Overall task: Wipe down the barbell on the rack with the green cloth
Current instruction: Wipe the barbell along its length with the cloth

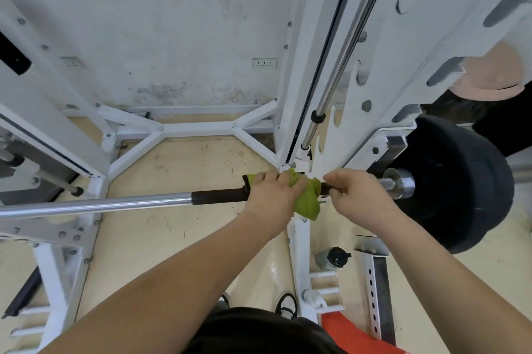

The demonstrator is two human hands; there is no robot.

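white rack (299,65), green cloth (308,204) around barbell (144,202)

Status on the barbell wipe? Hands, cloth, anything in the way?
Left hand grips green cloth round barbell. Right hand grips the bar beside it. Weight plate and rack upright close by, right end.

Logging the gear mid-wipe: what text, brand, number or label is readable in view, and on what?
No readable text anywhere in this view.
On the weight plate: dark face, no number or brand legible.
On the bottle on the floor: no label readable.
On the rack, barbell and green cloth: no markings visible.
On the wall sockets: too small to tell.
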